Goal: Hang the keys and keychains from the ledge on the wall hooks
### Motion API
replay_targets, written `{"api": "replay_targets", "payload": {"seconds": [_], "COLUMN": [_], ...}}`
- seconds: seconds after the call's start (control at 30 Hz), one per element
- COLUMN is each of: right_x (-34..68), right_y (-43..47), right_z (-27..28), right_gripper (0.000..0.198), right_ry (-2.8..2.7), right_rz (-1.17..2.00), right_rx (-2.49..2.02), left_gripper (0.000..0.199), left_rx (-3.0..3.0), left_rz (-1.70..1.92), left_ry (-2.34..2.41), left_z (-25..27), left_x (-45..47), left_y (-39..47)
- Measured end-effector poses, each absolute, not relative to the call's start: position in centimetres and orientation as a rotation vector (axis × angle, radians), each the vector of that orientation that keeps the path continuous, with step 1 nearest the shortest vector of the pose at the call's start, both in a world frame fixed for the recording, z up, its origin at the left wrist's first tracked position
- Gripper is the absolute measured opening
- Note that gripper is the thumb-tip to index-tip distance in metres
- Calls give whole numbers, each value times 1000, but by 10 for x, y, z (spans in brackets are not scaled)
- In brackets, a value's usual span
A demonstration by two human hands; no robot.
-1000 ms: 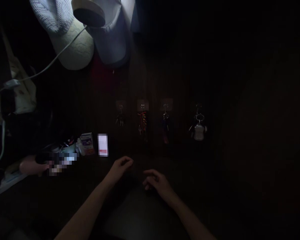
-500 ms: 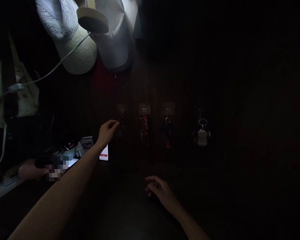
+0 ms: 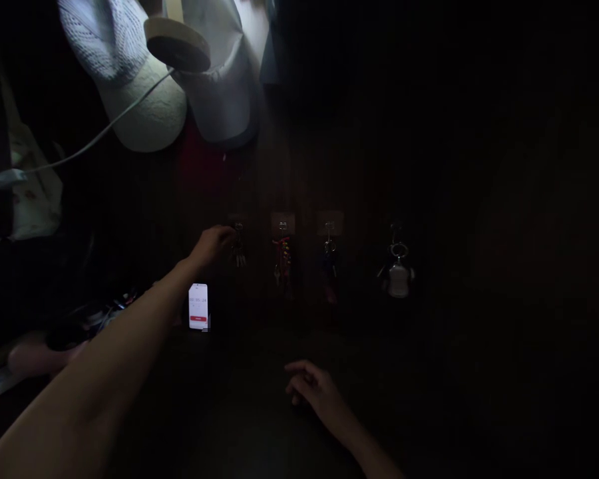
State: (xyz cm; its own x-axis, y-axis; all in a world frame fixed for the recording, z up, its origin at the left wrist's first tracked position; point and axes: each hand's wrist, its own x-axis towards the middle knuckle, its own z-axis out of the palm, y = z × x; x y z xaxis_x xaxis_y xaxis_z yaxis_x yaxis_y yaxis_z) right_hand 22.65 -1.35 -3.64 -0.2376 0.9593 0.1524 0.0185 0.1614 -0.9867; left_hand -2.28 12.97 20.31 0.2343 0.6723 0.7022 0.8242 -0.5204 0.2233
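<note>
My left hand [image 3: 212, 245] reaches up to the leftmost wall hook [image 3: 238, 227]. Its thumb and fingertips are pinched at the top of a bunch of keys [image 3: 239, 256] hanging there, though dim light blurs the exact contact. Lower down, my right hand [image 3: 313, 389] hovers with loosely bent fingers apart and nothing in it. Between the two, a colourful beaded key chain [image 3: 282, 253] hangs on the second hook. Dark keys on a ring [image 3: 330, 256] hang from the third. On the rightmost hook is a large ring with a silvery fob [image 3: 398, 279].
A lit phone [image 3: 198, 306] stands upright below my left hand. Pale caps [image 3: 144, 113] and a round lamp [image 3: 177, 45] with a white cable [image 3: 100, 136] are at upper left. A pink rounded object [image 3: 37, 358] lies at lower left. The right side is very dark.
My left hand has moved slightly up towards the hook, and its forearm now uncovers more of the phone. The view has shifted a little. My right hand keeps its pose.
</note>
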Motion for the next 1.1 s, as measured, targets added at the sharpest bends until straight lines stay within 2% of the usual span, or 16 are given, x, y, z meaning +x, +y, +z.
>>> {"api": "replay_targets", "payload": {"seconds": [0.27,0.47,0.6,0.77,1.1], "right_x": [227,227,229,231,238], "right_y": [-14,-14,-12,-12,-6], "right_z": [-33,-33,-33,-32,-34], "right_gripper": [40,38,32,31,28], "right_ry": [-1493,-1484,-1488,-1481,-1398], "right_rz": [1228,1206,1175,1132,1003], "right_rx": [-996,-1006,-1009,-1012,-1054], "left_gripper": [25,25,32,40,50], "left_rx": [-2315,-2186,-2203,-2245,-2360], "left_rz": [-1169,-1453,-1700,-1888,-2239], "left_ry": [-1519,-1671,-1655,-1559,-1802], "left_z": [198,186,175,152,85], "left_x": [-17,-14,-13,-15,-19], "left_y": [135,135,131,125,110]}}
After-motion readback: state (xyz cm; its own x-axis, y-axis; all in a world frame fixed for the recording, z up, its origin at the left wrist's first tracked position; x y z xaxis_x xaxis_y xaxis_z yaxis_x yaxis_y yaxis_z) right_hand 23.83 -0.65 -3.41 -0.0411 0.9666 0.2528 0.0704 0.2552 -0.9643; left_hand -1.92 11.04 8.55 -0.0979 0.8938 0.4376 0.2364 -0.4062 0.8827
